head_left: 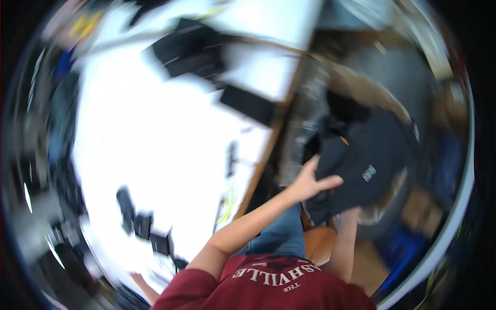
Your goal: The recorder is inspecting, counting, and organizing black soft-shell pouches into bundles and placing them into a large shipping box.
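Note:
To the right of the table, both my hands are at a black fabric piece (369, 152) with a small pale print and an orange tab; blur hides whether it is a garment or a soft bag. My left hand (312, 183) grips its near left edge, the thumb lying on top and the other fingers partly behind the cloth. From below, my right hand (351, 212) reaches under the near edge; only the wrist area shows and its fingers are hidden. Beneath and behind the fabric is an open brown carton (356, 82) with clear plastic around it.
A bright white table (150, 129) with a brown edge fills the left. On it are a dark bundle (188, 49), a black flat rectangle (248, 105) and several small black pieces (143, 225). Another person's arm (143, 287) shows at lower left. Blue material (403, 245) lies at right.

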Tool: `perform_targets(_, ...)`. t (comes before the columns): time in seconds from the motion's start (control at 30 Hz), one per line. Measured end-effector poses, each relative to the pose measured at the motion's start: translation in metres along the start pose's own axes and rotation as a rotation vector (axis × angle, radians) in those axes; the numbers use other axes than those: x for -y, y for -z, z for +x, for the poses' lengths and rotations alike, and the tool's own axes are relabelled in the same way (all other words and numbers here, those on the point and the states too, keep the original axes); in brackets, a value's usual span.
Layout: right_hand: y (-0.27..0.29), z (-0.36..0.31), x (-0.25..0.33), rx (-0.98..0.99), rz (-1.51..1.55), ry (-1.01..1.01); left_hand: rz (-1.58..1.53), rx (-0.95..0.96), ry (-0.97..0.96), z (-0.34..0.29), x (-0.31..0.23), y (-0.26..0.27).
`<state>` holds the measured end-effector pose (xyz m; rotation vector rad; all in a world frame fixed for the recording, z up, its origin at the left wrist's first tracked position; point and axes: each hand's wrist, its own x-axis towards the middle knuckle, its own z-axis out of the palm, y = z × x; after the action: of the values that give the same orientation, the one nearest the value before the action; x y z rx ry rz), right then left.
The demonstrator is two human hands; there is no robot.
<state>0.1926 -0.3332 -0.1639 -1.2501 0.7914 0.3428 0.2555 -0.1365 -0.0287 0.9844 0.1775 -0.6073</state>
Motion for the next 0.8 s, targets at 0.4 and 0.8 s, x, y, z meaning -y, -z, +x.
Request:
perform_targets(0.4, -0.367, -0.239, 0.028, 0.74, -0.436, 0.211, -0.224, -0.755, -0.719, -0.356, -0.1, 0.154)
perform_targets(0.8, -0.645, -0.272, -0.065, 1.201, -1.017, 0.565, -0.754, -1.007, -1.051, -0.391, -0.085, 0.356)
